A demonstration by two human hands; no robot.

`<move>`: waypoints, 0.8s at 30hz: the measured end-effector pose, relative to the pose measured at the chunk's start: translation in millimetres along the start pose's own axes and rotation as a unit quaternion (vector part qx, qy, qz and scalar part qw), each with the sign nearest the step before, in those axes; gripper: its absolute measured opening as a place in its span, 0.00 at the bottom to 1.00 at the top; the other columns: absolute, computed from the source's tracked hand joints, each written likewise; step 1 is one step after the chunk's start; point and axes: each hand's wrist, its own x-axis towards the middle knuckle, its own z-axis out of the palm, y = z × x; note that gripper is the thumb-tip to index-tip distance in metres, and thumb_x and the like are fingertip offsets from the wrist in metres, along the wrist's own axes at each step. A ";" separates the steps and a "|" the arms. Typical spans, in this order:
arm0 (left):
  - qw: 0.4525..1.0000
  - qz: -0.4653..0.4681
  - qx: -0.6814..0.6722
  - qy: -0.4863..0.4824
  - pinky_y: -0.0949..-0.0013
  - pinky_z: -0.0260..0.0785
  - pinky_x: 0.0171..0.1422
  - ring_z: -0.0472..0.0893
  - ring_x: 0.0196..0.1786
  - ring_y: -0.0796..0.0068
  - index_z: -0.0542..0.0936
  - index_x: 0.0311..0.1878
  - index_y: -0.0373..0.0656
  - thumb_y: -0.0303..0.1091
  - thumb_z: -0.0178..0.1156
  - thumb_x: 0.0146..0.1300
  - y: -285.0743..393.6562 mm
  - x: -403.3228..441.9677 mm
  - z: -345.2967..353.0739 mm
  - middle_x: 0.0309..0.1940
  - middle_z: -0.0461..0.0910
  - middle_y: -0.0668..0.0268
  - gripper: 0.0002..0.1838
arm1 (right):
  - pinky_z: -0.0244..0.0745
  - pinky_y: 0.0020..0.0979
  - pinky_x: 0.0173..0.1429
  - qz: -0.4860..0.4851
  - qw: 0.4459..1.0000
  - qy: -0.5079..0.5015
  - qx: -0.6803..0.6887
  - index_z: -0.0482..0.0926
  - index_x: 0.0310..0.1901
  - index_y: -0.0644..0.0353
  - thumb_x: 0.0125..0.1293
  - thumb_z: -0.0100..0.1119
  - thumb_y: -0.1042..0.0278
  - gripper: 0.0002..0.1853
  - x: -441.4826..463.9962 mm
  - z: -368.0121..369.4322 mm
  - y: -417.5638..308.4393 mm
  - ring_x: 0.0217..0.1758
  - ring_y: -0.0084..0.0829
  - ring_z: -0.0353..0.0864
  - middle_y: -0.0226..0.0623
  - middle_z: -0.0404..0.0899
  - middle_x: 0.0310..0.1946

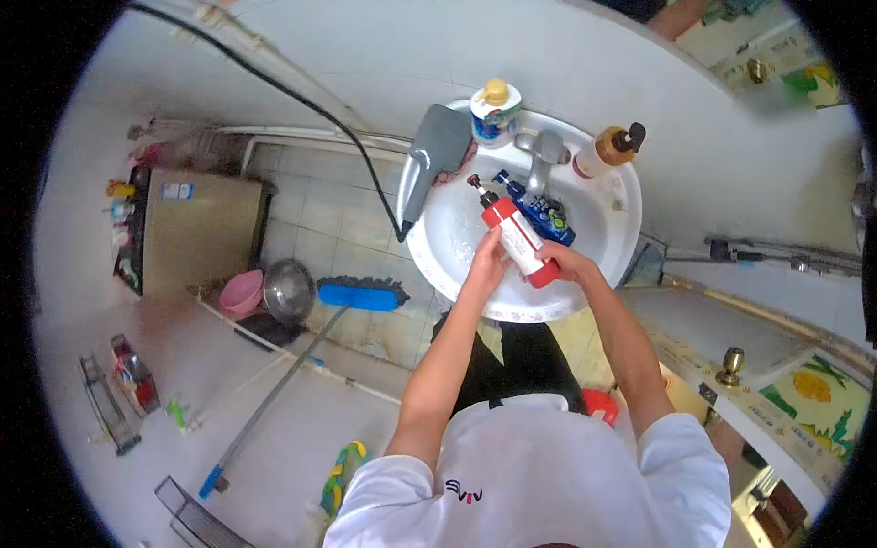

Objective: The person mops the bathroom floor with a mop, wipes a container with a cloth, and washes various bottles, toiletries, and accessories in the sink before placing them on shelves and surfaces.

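Over the front half of a white basin, a red pump bottle carries a white label whose small print is too blurred to read; the dark stitched mark on the white shirt shows letter-like strokes, not a sure word. The bottle's black pump points to the upper left and its base to the lower right, so the long axis runs aslant, just beside a blue bottle lying in the bowl. Both forearms reach forward, converging; the left hand holds the bottle's near side, while the right hand grips it near the base, fingers curled round it
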 end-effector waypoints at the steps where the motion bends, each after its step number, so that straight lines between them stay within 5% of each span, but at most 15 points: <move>1: 1.000 0.012 -0.003 0.002 0.58 0.56 0.61 0.70 0.55 0.69 0.69 0.55 0.47 0.55 0.51 0.63 4.1 -6.0 1.9 0.49 0.74 0.67 0.25 | 0.72 0.41 0.56 0.001 1.000 -0.009 -0.009 0.61 0.62 0.63 0.60 0.53 0.60 0.30 -1.8 3.0 2.0 0.50 0.45 0.77 0.47 0.73 0.50; 3: 0.997 0.024 -0.002 -0.068 0.59 0.56 0.61 0.70 0.56 0.70 0.69 0.56 0.48 0.56 0.50 0.63 16.4 -17.3 9.5 0.49 0.74 0.67 0.26 | 0.72 0.43 0.56 0.014 0.983 -0.095 0.156 0.60 0.62 0.65 0.62 0.52 0.58 0.30 -3.1 12.9 2.6 0.50 0.47 0.77 0.47 0.73 0.50; 5: 0.997 0.038 -0.038 -0.050 0.60 0.61 0.58 0.73 0.52 0.70 0.70 0.54 0.46 0.50 0.57 0.60 27.0 -31.4 22.4 0.48 0.76 0.66 0.24 | 0.72 0.40 0.56 0.021 0.987 -0.077 0.141 0.61 0.60 0.64 0.64 0.52 0.60 0.26 -5.9 26.4 -0.4 0.51 0.42 0.77 0.45 0.74 0.48; 7: 0.962 0.146 0.230 -0.022 0.61 0.68 0.53 0.77 0.46 0.68 0.69 0.56 0.43 0.41 0.64 0.56 34.2 -35.8 30.2 0.46 0.77 0.63 0.26 | 0.70 0.36 0.57 -0.066 0.994 0.003 -0.084 0.63 0.59 0.63 0.63 0.53 0.65 0.23 8.0 32.1 2.2 0.51 0.34 0.75 0.40 0.74 0.46; 9: 0.845 0.332 0.415 0.063 0.63 0.70 0.52 0.80 0.44 0.61 0.67 0.57 0.38 0.38 0.70 0.42 42.6 -36.2 31.0 0.41 0.79 0.56 0.37 | 0.67 0.29 0.56 -0.131 0.955 0.004 -0.266 0.68 0.53 0.61 0.60 0.58 0.67 0.20 4.2 59.1 -19.1 0.50 0.21 0.71 0.28 0.74 0.44; 10: 0.844 0.289 0.438 0.109 0.63 0.70 0.53 0.79 0.45 0.60 0.67 0.57 0.38 0.38 0.70 0.37 51.2 -57.9 44.4 0.43 0.78 0.53 0.40 | 0.67 0.28 0.56 -0.164 0.930 0.025 -0.328 0.70 0.51 0.62 0.60 0.59 0.68 0.18 0.5 66.9 -19.1 0.49 0.20 0.71 0.27 0.74 0.44; 11: 0.796 0.367 0.444 0.184 0.66 0.70 0.53 0.78 0.46 0.68 0.71 0.52 0.37 0.38 0.71 0.35 52.8 -61.0 46.2 0.44 0.79 0.57 0.36 | 0.67 0.28 0.56 -0.245 0.882 0.035 -0.401 0.70 0.53 0.63 0.59 0.60 0.71 0.20 5.3 75.0 -21.0 0.49 0.22 0.72 0.30 0.75 0.45; 12: 0.858 0.297 0.384 0.171 0.64 0.67 0.57 0.76 0.52 0.61 0.67 0.58 0.41 0.34 0.68 0.35 50.2 -57.8 40.3 0.49 0.76 0.55 0.41 | 0.65 0.30 0.61 -0.265 0.868 0.114 -0.404 0.68 0.54 0.63 0.59 0.60 0.73 0.21 18.3 54.0 -1.9 0.56 0.27 0.70 0.36 0.73 0.51; 15: 0.818 0.366 0.410 0.171 0.61 0.68 0.55 0.76 0.50 0.55 0.67 0.54 0.43 0.40 0.71 0.35 52.6 -76.6 45.3 0.45 0.77 0.54 0.39 | 0.62 0.20 0.35 -0.242 0.864 0.216 -0.385 0.71 0.40 0.63 0.59 0.60 0.71 0.10 -20.8 47.7 5.9 0.29 0.17 0.62 0.23 0.65 0.28; 16: 0.832 0.324 0.408 0.190 0.61 0.68 0.54 0.76 0.51 0.53 0.67 0.55 0.44 0.40 0.71 0.36 67.1 -90.2 55.1 0.45 0.76 0.53 0.38 | 0.64 0.21 0.35 -0.227 0.860 0.220 -0.401 0.71 0.39 0.65 0.60 0.60 0.69 0.10 -33.9 43.1 4.3 0.29 0.18 0.63 0.23 0.67 0.27; 19: 0.800 0.439 0.365 0.183 0.59 0.69 0.51 0.77 0.49 0.54 0.67 0.56 0.46 0.38 0.70 0.37 105.5 -125.5 50.0 0.44 0.78 0.55 0.38 | 0.66 0.26 0.36 -0.239 0.798 0.266 -0.485 0.72 0.36 0.63 0.59 0.61 0.64 0.12 -51.9 25.7 27.1 0.29 0.22 0.66 0.29 0.69 0.25; 22: 0.688 0.569 0.322 0.314 0.58 0.68 0.53 0.76 0.48 0.54 0.69 0.54 0.41 0.37 0.71 0.37 189.6 -193.4 28.9 0.42 0.77 0.53 0.36 | 0.65 0.24 0.36 -0.158 0.834 0.249 -0.465 0.73 0.40 0.64 0.59 0.60 0.65 0.13 -52.5 13.5 44.7 0.30 0.21 0.67 0.28 0.70 0.26; 24: 0.708 0.585 0.255 0.303 0.61 0.68 0.52 0.76 0.45 0.65 0.67 0.54 0.36 0.39 0.73 0.39 265.3 -267.5 8.7 0.41 0.76 0.58 0.39 | 0.65 0.24 0.36 -0.146 0.832 0.246 -0.475 0.72 0.41 0.65 0.59 0.60 0.66 0.13 -53.5 24.2 52.5 0.30 0.21 0.67 0.28 0.70 0.26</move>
